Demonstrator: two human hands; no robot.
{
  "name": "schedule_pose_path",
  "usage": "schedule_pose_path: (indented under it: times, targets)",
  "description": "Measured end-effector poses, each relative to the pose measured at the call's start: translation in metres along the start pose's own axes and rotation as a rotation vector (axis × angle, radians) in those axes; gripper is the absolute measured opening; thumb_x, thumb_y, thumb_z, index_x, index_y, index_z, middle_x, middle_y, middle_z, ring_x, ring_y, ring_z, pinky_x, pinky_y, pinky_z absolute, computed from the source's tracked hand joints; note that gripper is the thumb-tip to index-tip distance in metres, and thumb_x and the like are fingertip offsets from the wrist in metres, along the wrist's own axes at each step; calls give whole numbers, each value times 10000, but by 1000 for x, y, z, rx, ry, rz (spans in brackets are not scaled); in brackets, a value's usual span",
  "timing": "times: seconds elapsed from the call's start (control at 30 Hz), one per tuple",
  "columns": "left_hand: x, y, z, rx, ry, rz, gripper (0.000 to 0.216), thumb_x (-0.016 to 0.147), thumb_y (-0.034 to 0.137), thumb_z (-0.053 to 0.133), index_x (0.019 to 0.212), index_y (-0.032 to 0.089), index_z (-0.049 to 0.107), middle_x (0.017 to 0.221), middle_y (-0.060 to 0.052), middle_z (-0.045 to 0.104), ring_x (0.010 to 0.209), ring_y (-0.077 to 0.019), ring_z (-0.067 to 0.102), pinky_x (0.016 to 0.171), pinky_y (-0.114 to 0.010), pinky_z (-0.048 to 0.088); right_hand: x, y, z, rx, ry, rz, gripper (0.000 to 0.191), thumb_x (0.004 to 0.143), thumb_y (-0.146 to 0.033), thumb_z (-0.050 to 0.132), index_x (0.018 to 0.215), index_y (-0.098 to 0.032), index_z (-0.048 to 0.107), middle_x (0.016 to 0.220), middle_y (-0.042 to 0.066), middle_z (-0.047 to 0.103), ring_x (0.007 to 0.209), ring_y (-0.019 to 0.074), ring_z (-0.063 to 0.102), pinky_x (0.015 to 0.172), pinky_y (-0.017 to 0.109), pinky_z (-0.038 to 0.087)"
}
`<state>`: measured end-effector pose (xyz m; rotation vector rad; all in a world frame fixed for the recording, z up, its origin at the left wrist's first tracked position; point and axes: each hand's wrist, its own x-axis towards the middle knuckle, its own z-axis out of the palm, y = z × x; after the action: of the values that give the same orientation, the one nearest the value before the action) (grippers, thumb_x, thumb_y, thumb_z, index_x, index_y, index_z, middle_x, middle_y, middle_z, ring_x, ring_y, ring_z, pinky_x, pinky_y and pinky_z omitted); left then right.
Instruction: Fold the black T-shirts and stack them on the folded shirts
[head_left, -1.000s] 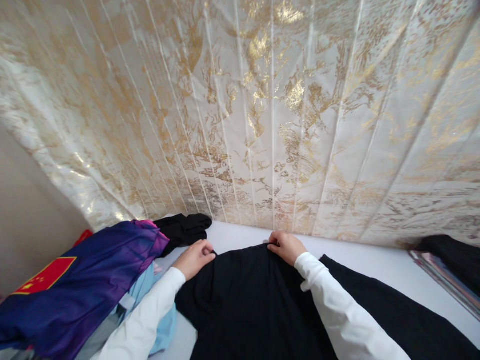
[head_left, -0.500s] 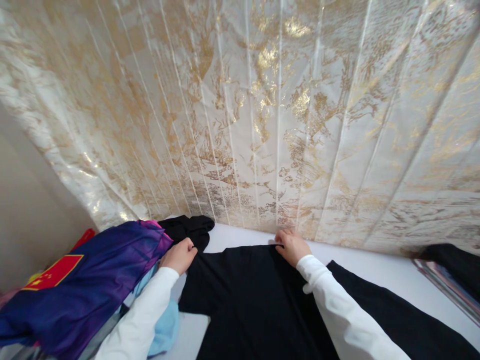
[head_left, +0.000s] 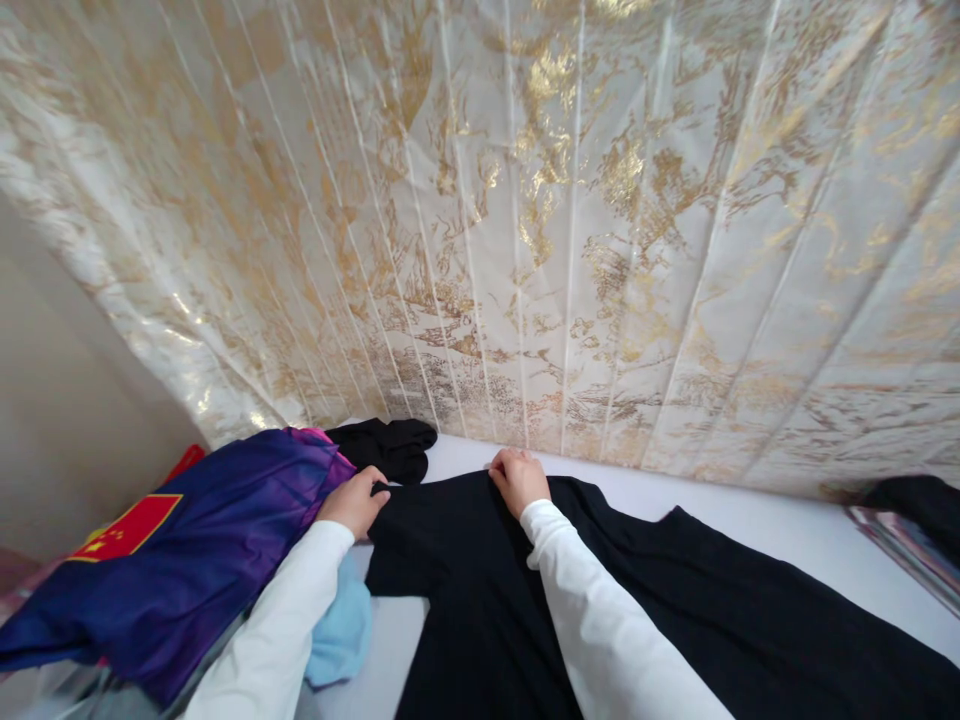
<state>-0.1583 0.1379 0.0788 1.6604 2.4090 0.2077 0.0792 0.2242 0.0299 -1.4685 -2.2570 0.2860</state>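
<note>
A black T-shirt (head_left: 480,570) lies spread on a white surface, its short sleeve toward the left. My left hand (head_left: 354,502) pinches the far corner of that sleeve. Farther right, my right hand (head_left: 519,480) has its fingers closed on the shirt's far edge. Both forearms wear white sleeves, and the right one crosses over the black cloth and hides part of it. Past my right forearm the black cloth runs on toward the right edge of the view.
To the left lies a heap with a purple-blue garment (head_left: 217,560) bearing a red flag patch, plus a light blue cloth (head_left: 341,625). A crumpled black cloth (head_left: 394,448) sits behind my left hand. Folded clothes (head_left: 911,545) are stacked far right. A gold-patterned curtain (head_left: 510,220) hangs behind.
My right hand has moved left along the shirt's far edge, closer to my left hand. The left hand stays at the sleeve corner. More black cloth shows to the right of my forearm.
</note>
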Motion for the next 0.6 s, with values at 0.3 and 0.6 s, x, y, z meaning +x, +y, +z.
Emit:
schedule_pose_path:
  times: [0.3,0.6]
  targets:
    - [-41,12,-5,160,41,47,102,915,227,470,853,200,546,942,-42,640,871,-185,633,707,-254,401,0,1,3,43,25,-13,71,846,-257,593,864,-217,649,958,24,681,934,197,542,782,290,323]
    - [-86,8,0,256,95,60,200,941,355,440,902,189,544,952,-59,621,913,-209,609,717,-283,383,-1,1,5,43,32,-18,76,843,-255,593,856,-213,654,956,33,682,933,204,545,773,297,327]
